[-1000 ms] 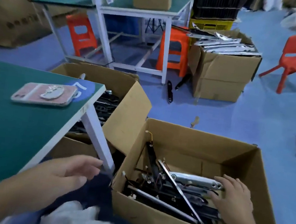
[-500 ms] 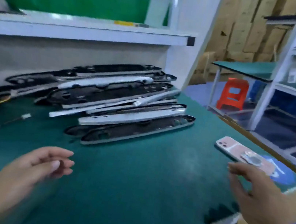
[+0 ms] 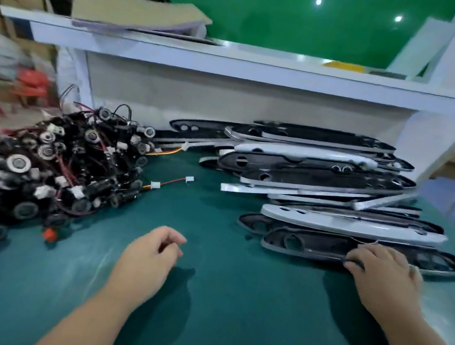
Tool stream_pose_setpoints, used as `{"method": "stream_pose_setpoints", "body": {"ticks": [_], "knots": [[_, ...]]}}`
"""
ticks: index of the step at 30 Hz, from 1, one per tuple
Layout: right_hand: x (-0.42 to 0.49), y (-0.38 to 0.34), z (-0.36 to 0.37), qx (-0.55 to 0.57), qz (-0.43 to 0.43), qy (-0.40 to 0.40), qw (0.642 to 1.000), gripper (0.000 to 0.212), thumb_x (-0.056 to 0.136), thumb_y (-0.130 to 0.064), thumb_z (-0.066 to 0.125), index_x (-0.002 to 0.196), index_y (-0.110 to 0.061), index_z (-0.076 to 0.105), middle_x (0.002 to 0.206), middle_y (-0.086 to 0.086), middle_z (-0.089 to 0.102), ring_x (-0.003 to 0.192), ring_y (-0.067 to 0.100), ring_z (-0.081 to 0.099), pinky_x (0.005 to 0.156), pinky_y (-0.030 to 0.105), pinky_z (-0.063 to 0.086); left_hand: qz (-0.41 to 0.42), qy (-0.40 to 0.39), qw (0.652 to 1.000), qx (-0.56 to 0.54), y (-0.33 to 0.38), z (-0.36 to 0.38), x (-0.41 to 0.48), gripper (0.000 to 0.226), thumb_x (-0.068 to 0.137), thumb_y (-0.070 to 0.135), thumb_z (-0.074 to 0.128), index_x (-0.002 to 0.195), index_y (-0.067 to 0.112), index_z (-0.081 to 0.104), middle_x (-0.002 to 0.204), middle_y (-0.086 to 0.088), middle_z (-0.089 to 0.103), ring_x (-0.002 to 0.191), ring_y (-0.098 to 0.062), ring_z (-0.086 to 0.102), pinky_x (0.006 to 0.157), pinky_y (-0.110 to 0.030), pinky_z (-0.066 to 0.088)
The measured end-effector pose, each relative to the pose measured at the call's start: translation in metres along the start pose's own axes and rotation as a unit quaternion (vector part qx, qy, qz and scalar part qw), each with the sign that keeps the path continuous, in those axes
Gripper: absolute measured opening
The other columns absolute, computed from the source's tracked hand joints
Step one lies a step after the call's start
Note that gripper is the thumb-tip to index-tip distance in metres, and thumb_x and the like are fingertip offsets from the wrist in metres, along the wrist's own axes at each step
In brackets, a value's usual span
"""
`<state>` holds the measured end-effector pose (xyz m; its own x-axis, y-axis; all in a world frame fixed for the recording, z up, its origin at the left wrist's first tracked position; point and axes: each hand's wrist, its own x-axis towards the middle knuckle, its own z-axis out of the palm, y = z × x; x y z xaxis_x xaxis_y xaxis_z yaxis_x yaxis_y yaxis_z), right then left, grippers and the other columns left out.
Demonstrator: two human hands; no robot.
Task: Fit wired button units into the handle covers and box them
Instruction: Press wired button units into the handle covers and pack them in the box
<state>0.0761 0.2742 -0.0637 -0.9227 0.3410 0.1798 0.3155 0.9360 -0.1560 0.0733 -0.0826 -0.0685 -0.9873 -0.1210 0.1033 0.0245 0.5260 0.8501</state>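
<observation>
Right hand (image 3: 382, 272) partly over handle cover (image 3: 313, 244)

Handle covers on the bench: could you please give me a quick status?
Left hand loosely curled, empty, above the mat. Right hand grips the nearest handle cover. Button units piled left, untouched. Nothing in the way.

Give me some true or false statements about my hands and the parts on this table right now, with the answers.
1. The button units are piled left of the covers. True.
2. The left hand holds a button unit. False: it holds nothing and hangs over the table.
3. The right hand is on the nearest cover. True.
4. The table is red. False: it is green.
</observation>
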Motion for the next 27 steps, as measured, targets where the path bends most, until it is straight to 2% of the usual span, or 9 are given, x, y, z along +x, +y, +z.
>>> {"method": "stream_pose_setpoints", "body": {"ticks": [3, 6, 8, 11, 16, 19, 22, 25, 27], "knots": [[-0.013, -0.018, -0.01, -0.048, -0.1, -0.056, 0.992, 0.014, 0.1, -0.042, 0.03, 0.097, -0.048, 0.044, 0.103, -0.027, 0.048, 0.12, 0.001, 0.044, 0.112, 0.057, 0.007, 0.039, -0.03, 0.999, 0.014, 0.006, 0.002, -0.004, 0.024, 0.092, 0.02, 0.057, 0.087, 0.044, 0.055, 0.095, 0.017, 0.065, 0.088, 0.007, 0.056, 0.068, -0.005, 0.037], [-0.037, -0.05, -0.025, -0.048, -0.254, -0.054, 0.965, 0.01, 0.099, -0.04, 0.024, 0.093, -0.045, 0.031, 0.088, -0.027, 0.051, 0.094, -0.007, 0.051, 0.113, 0.035, 0.007, 0.078, -0.12, 0.99, 0.0, 0.009, 0.004, -0.012, 0.032, 0.088, 0.039, 0.063, 0.102, 0.061, 0.045, 0.112, 0.034, 0.05, 0.102, 0.019, 0.047, 0.081, -0.002, 0.035], [-0.048, -0.069, -0.033, 0.003, -0.32, -0.034, 0.947, 0.009, 0.099, -0.034, 0.034, 0.095, -0.041, 0.039, 0.084, -0.023, 0.054, 0.084, 0.0, 0.053, 0.096, 0.016, 0.022, 0.089, -0.163, 0.982, -0.02, 0.009, 0.002, -0.015, 0.034, 0.086, 0.046, 0.064, 0.099, 0.07, 0.044, 0.103, 0.039, 0.053, 0.095, 0.019, 0.052, 0.076, -0.001, 0.038], [-0.051, -0.082, -0.038, 0.085, -0.316, -0.019, 0.945, 0.013, 0.096, -0.037, 0.04, 0.097, -0.034, 0.052, 0.085, -0.013, 0.062, 0.08, 0.014, 0.056, 0.076, 0.025, 0.037, 0.071, -0.12, 0.987, -0.077, 0.009, -0.002, -0.011, 0.02, 0.085, 0.039, 0.066, 0.09, 0.055, 0.056, 0.078, 0.025, 0.064, 0.063, 0.001, 0.062, 0.056, -0.011, 0.045], [-0.043, -0.061, -0.023, -0.051, -0.284, -0.011, 0.957, 0.077, 0.073, -0.08, 0.021, 0.14, -0.044, 0.03, 0.127, -0.023, 0.048, 0.119, 0.007, 0.045, 0.104, 0.026, 0.025, 0.008, -0.024, 0.992, -0.125, 0.008, -0.007, -0.005, 0.016, 0.08, 0.044, 0.071, 0.088, 0.034, 0.061, 0.066, 0.018, 0.065, 0.047, -0.005, 0.057, 0.056, -0.021, 0.048], [-0.034, -0.039, -0.015, -0.07, -0.219, -0.053, 0.972, 0.092, 0.062, -0.09, 0.024, 0.143, -0.05, 0.005, 0.138, -0.026, 0.034, 0.129, 0.004, 0.032, 0.11, 0.031, 0.021, -0.037, 0.043, 0.982, -0.18, 0.001, -0.015, 0.005, 0.017, 0.082, 0.044, 0.069, 0.085, 0.028, 0.063, 0.057, 0.01, 0.058, 0.039, -0.007, 0.045, 0.048, -0.022, 0.04], [-0.026, -0.023, -0.011, -0.021, -0.187, -0.07, 0.98, 0.097, 0.056, -0.092, 0.032, 0.141, -0.049, 0.017, 0.136, -0.025, 0.038, 0.127, 0.006, 0.037, 0.109, 0.037, 0.026, -0.095, 0.073, 0.962, -0.246, -0.003, -0.024, 0.019, 0.019, 0.092, 0.037, 0.06, 0.086, 0.019, 0.063, 0.052, 0.007, 0.05, 0.037, -0.007, 0.038, 0.041, -0.02, 0.034], [-0.024, -0.021, -0.01, 0.009, -0.201, -0.056, 0.978, 0.085, 0.058, -0.089, 0.044, 0.13, -0.045, 0.037, 0.127, -0.024, 0.047, 0.118, 0.004, 0.044, 0.107, 0.034, 0.028, -0.094, 0.066, 0.975, -0.188, -0.003, -0.033, 0.037, 0.03, 0.097, 0.044, 0.047, 0.095, 0.02, 0.065, 0.071, 0.003, 0.06, 0.057, -0.014, 0.055, 0.06, -0.031, 0.045], [-0.024, -0.02, -0.011, 0.021, -0.194, -0.032, 0.98, 0.081, 0.06, -0.085, 0.05, 0.127, -0.041, 0.043, 0.123, -0.023, 0.05, 0.116, 0.006, 0.046, 0.105, 0.032, 0.029, -0.052, 0.118, 0.99, 0.058, -0.01, -0.044, 0.06, 0.037, 0.099, 0.044, 0.041, 0.114, 0.021, 0.065, 0.107, -0.002, 0.064, 0.099, -0.026, 0.057, 0.088, -0.039, 0.042]]}}
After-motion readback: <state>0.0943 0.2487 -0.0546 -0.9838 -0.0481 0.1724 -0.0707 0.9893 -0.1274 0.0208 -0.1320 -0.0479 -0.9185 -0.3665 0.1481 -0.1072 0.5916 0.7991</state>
